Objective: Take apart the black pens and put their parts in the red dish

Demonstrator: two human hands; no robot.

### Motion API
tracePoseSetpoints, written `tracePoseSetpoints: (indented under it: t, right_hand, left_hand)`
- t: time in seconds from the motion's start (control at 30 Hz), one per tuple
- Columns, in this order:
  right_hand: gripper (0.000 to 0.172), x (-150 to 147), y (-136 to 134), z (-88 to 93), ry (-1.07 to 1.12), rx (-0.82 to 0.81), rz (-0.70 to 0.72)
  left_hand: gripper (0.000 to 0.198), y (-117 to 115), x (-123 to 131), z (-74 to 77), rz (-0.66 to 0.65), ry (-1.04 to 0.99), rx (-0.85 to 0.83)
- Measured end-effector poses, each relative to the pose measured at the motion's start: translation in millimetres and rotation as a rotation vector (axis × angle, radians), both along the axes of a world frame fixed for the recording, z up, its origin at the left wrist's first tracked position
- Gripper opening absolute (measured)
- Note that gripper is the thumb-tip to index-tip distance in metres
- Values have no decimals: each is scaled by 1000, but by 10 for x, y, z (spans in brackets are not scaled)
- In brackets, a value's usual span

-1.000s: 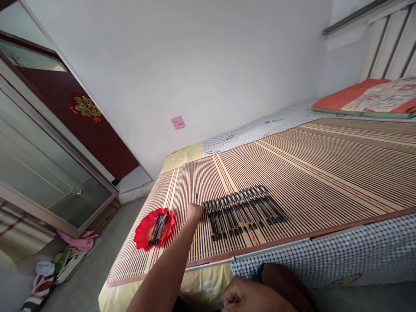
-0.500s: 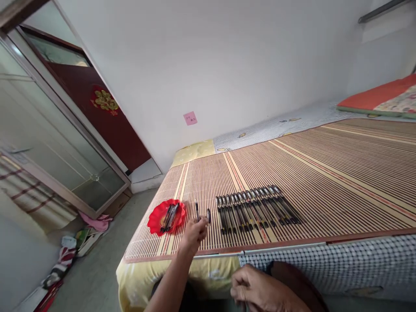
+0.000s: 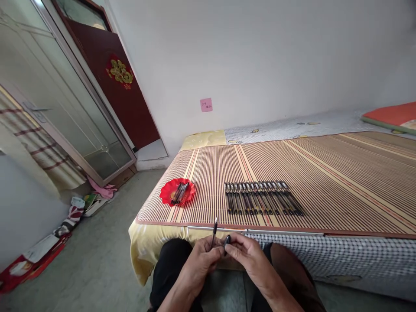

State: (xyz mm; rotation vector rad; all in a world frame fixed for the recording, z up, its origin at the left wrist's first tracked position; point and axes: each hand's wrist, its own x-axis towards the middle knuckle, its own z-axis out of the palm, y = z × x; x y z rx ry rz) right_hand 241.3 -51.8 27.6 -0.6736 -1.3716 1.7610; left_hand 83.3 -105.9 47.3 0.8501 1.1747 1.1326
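Between the fingers of my left hand (image 3: 203, 255) is an uncapped pen (image 3: 214, 230), its tip pointing up. My right hand (image 3: 245, 253) pinches a black pen cap (image 3: 227, 239) right beside it, and the two hands nearly touch above my lap. On the mat beyond them, a row of capped black pens (image 3: 260, 198) lies side by side, caps toward the wall. To the left, a red scalloped dish (image 3: 165, 193) holds several more pens (image 3: 180, 193).
A striped bamboo mat (image 3: 208, 169) covers the bed, with a yellow and checked sheet (image 3: 292, 247) hanging over its front edge. A pink note (image 3: 206, 105) is on the wall. At far right lies an orange quilt (image 3: 390, 115). Cloths and papers (image 3: 69, 216) lie on the floor at left.
My left hand has drawn back from the mat with the pen and cap. My right hand has come up to it and now has the cap. The view has shifted left.
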Motion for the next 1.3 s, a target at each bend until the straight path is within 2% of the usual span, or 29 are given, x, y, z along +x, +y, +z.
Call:
tracePoseSetpoints:
  t: [0.1, 0.23, 0.33, 0.63, 0.73, 0.83, 1.0, 1.13, 1.2, 1.3]
  right_hand:
    - [40, 91, 19, 81, 10, -11, -121]
    - [39, 204, 78, 166, 25, -6, -366]
    - [37, 231, 99, 222, 80, 24, -449]
    - [36, 215, 26, 398, 4, 73, -273]
    - [40, 190, -2, 454, -67, 91, -194]
    - [41, 164, -19, 465, -117, 123, -176]
    - [41, 134, -13, 392, -141, 139, -192]
    - [44, 109, 19, 275, -157, 118, -194]
    - [47, 92, 45, 151, -136, 99, -157]
    - [54, 58, 84, -164, -130, 53, -55]
  left_hand:
    - [56, -63, 3, 69, 18, 6, 65]
    - [58, -135, -4, 126, -21, 137, 141]
    - [59, -160, -5, 149, -53, 197, 144]
    - [63, -172, 24, 141, -62, 183, 145]
    - [57, -174, 28, 157, -74, 153, 150]
    - [48, -173, 25, 195, -110, 147, 180]
    - [51, -180, 54, 185, -120, 119, 166]
    - [51, -192, 127, 24, -72, 25, 159]
    - [52, -180, 124, -69, -19, 5, 166]
    - [51, -100, -33, -158, 132, 77, 170]
